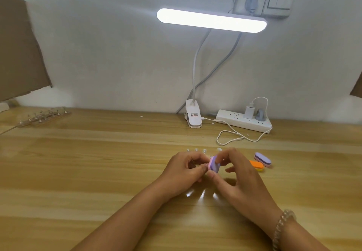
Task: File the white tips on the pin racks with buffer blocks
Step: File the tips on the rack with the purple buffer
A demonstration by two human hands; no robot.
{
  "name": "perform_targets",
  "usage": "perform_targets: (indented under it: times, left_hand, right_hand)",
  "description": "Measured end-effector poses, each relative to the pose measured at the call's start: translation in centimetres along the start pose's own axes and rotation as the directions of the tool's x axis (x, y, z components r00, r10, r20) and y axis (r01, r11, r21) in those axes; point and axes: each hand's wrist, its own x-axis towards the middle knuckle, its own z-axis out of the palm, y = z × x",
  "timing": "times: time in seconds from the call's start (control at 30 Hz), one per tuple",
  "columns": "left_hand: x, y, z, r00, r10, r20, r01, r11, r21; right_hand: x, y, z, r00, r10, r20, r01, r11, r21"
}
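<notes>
Two curled hands, left (183,172) and right (242,180), meet at one buffer block (214,165).

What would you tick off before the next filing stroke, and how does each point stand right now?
1. Block held: ok, the right hand pinches it.
2. Tips steadied: cannot tell; the left hand curls in front of them, its grip hidden.
3. Block touching a tip: cannot tell; fingers hide the contact.
4. Light: ok, the lamp is on.
5. Spare blocks handy: ok, they lie just beyond the right hand.
6. More racks waiting: ok, at the far left.
</notes>
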Motion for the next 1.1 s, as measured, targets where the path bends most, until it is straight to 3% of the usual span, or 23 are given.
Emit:
perform_targets:
  times: [0.13,0.2,0.27,0.47,0.57,0.63,0.8,0.87,0.97,1.1]
  left_hand:
    - [0.1,-0.1,0.1,1.000,0.012,-0.015,-0.012,1.000,-0.018]
    - [0.1,-0.2,0.2,1.000,0.011,0.000,-0.011,1.000,-0.019]
    - [0.0,-0.3,0.2,1.000,0.011,0.015,-0.010,1.000,-0.013]
    - [0.1,-0.4,0.2,1.000,0.012,-0.003,-0.012,1.000,0.023]
    - [0.0,-0.2,0.3,1.000,0.005,-0.005,-0.005,1.000,-0.013]
    - [0.0,-0.2,0.2,1.000,0.003,0.006,-0.003,1.000,-0.004]
    - [0.0,-0.3,0.2,1.000,0.007,-0.003,-0.007,1.000,0.022]
    - [0.0,-0.1,0.2,1.000,0.003,-0.011,-0.003,1.000,-0.019]
    - [-0.1,-0.1,0.1,1.000,-0.009,-0.008,0.009,0.999,-0.047]
    - [0.0,-0.1,0.2,1.000,-0.013,-0.021,0.012,1.000,-0.019]
  right_hand:
    - [0.2,0.5,-0.4,0.993,0.094,-0.069,-0.090,0.995,0.049]
    - [0.2,0.0,-0.4,0.995,0.005,-0.101,-0.001,1.000,0.031]
    - [0.0,-0.5,-0.1,0.997,-0.074,-0.036,0.073,0.997,-0.021]
    - [0.4,0.6,-0.5,0.986,0.169,-0.018,-0.167,0.983,0.080]
    - [0.1,-0.1,-0.5,0.995,0.076,-0.068,-0.070,0.994,0.082]
    - [-0.1,-0.5,-0.1,1.000,-0.002,-0.011,0.002,1.000,0.029]
    - [0.5,0.5,-0.3,0.986,0.166,-0.026,-0.165,0.985,0.053]
    - [0.3,0.4,-0.5,0.992,0.100,-0.082,-0.096,0.994,0.043]
    - [-0.2,-0.4,-0.1,0.999,-0.040,-0.004,0.040,0.999,-0.010]
    - [0.3,0.3,0.0,0.998,0.066,0.000,-0.066,0.998,0.017]
